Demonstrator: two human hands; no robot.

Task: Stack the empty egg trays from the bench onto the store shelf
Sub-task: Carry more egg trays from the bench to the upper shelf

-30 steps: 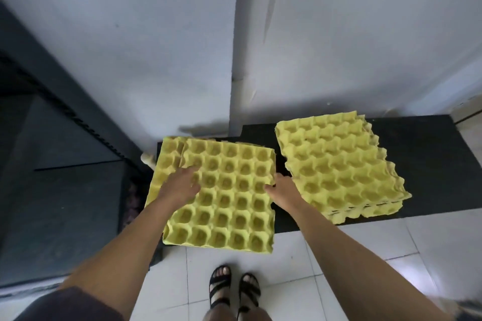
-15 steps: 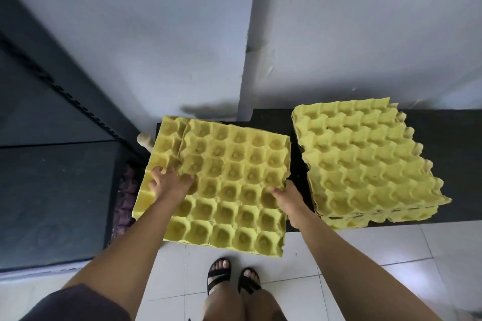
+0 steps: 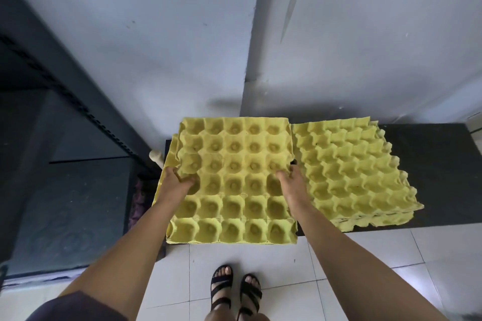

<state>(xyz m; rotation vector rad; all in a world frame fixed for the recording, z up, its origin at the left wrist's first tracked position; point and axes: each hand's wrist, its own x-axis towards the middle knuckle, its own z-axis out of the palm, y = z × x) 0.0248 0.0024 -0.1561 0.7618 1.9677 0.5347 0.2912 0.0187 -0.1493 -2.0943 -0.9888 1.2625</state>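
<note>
Over black bench [image 3: 430, 177], left hand [image 3: 177, 181] and right hand [image 3: 292, 180] each grip yellow egg tray [image 3: 234, 185] edges.

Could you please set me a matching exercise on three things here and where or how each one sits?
Things: 1 single yellow pulp egg tray; 2 stack of yellow pulp egg trays; 3 black strap sandals.
States: A on white floor tiles; B gripped at both side edges; C lying untouched on black bench.
Pairs: 1-B, 2-C, 3-A.
</note>
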